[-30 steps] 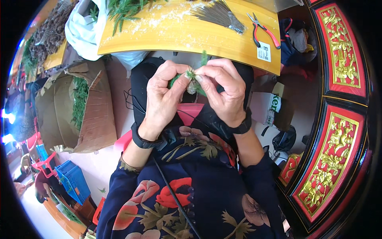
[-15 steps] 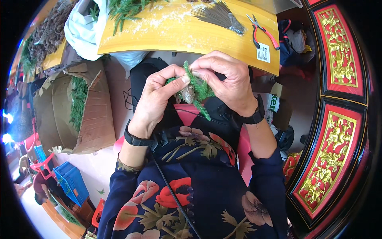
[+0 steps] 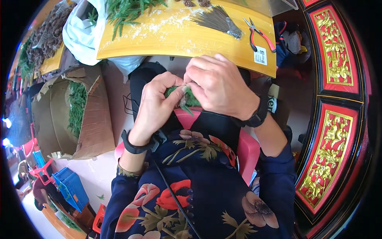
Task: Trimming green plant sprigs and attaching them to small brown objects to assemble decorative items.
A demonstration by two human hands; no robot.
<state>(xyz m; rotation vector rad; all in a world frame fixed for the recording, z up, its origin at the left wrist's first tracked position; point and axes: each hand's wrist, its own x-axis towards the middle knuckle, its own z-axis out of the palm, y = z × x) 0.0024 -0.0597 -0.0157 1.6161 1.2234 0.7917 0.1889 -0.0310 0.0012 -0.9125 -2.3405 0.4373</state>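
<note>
In front of my lap I hold a small green pine sprig (image 3: 193,99) with a pale brownish cone among its needles. My left hand (image 3: 156,99) is closed on it, thumb and forefinger pinching near the top of the bunch. Right against those fingertips, my right hand (image 3: 218,85) is also closed, its curled fingers pinching the same end and covering much of the sprig. Whether a thin wire runs between the fingertips is too small to tell.
On the yellow table (image 3: 171,44) ahead lie green sprigs (image 3: 123,14), a bundle of dark thin wires (image 3: 217,20), red-handled pliers (image 3: 258,35) and pine cones (image 3: 203,3). A white bag (image 3: 81,36) hangs at its left. A cardboard box (image 3: 95,115) holds greenery. Carved red-gold panels (image 3: 330,159) stand right.
My right hand has rolled over and inward, now hiding more of the sprig. The sprig's upright tip no longer shows, and the cone is mostly covered.
</note>
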